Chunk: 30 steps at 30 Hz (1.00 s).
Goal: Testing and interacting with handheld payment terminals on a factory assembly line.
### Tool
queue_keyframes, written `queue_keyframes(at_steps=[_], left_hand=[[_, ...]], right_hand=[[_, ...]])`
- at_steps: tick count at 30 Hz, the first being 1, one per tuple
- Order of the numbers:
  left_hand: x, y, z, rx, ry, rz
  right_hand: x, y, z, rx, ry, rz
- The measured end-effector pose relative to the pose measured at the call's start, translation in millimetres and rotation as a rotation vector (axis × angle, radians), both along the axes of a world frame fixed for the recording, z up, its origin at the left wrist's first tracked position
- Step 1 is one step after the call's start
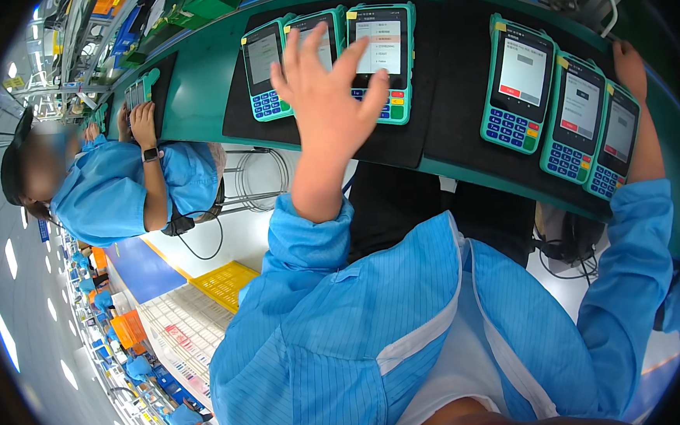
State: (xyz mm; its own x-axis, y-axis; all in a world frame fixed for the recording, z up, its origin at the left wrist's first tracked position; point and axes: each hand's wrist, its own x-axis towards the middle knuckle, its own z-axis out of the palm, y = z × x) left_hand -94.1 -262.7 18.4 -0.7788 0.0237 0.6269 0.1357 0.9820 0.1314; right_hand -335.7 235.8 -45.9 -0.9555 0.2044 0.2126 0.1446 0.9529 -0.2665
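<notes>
My left hand (327, 96) is raised with fingers spread, hovering over three teal handheld payment terminals (381, 58) that lie side by side on a black mat (398, 143); it holds nothing. My right hand (628, 66) rests at the far right edge of the bench, beside the rightmost of three more teal terminals (519, 81) on a second black mat (465, 88); its fingers are mostly hidden. All the screens are lit. Both my arms wear light blue sleeves.
The green bench (200, 88) curves across the top. On the left, a co-worker in a blue coat (120, 187) has both hands on the bench near other terminals (139, 91). A wire stool (256, 179) and a yellow crate (224, 283) stand below.
</notes>
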Motion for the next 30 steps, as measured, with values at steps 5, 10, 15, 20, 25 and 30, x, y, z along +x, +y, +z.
queue_keyframes(at_steps=[5, 10, 15, 20, 25, 30], left_hand=[[-7, 18, -5, 0.003, -0.051, -0.005], [-9, 34, 0, 0.043, -0.011, -0.073], [-1, 74, 5, 0.064, -0.078, -0.237], [3, 121, 0, 0.124, -0.119, -0.425], [6, 123, -4, 0.126, -0.167, -0.368], [5, 133, -2, 0.068, -0.166, -0.342]], right_hand=[[2, -3, 0, -0.018, 0.025, 0.013], [4, 1, 2, -0.009, 0.056, 0.042], [9, -26, 0, -0.009, 0.127, 0.069], [10, 15, -12, 0.037, 0.173, -0.005], [47, -56, 35, -0.021, 0.194, -0.067], [47, -52, 35, -0.032, 0.203, -0.038]])
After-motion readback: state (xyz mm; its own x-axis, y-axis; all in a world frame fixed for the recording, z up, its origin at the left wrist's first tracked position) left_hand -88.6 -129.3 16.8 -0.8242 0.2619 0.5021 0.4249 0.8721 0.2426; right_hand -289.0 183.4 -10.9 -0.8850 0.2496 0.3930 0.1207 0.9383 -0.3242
